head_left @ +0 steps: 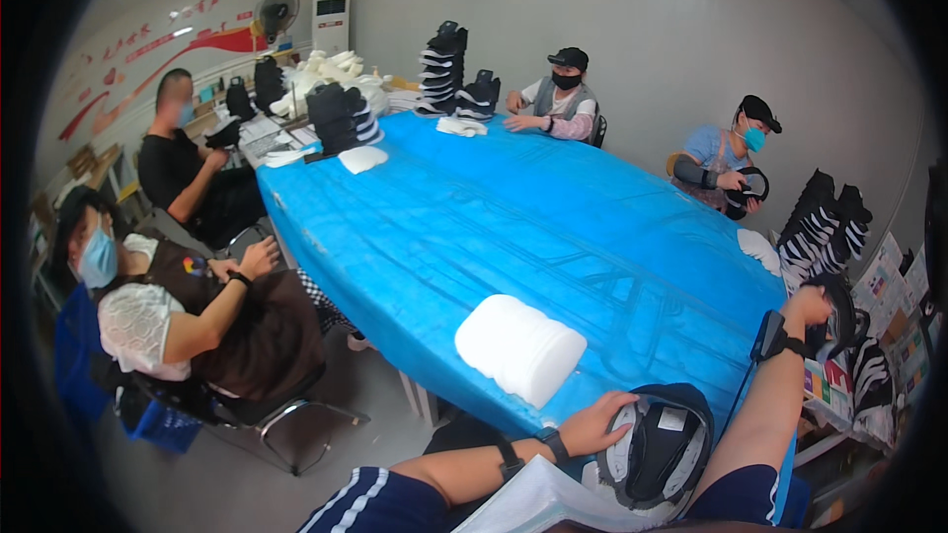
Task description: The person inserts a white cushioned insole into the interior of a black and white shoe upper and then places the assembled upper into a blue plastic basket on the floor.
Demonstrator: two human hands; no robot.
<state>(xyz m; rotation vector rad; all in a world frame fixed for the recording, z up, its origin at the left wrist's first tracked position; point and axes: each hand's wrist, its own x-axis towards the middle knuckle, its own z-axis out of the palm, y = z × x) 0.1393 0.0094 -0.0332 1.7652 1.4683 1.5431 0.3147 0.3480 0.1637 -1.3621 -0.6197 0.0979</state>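
In front of me, at the near edge of the table, is a hollow, cap-like black piece (668,449) with pale grey inner panels and a small white label inside. My left hand (602,421) grips its left rim, fingers curled over the edge. My right arm stretches out to the right, where my right hand (812,306) closes on another black piece (840,314) beside a stack. Part of that hand's grip is hidden. White cloth (543,501) lies across my lap. A folded white pad stack (520,347) rests on the table, beyond my left forearm.
A blue-covered table (513,207) spreads ahead. Stacked black-and-white pieces stand at the right (825,222), far side (440,69) and far left (339,118). White cloths (336,79) are heaped there. Several people sit around; one at the right (726,153) handles a black piece. A chair (286,415) stands left.
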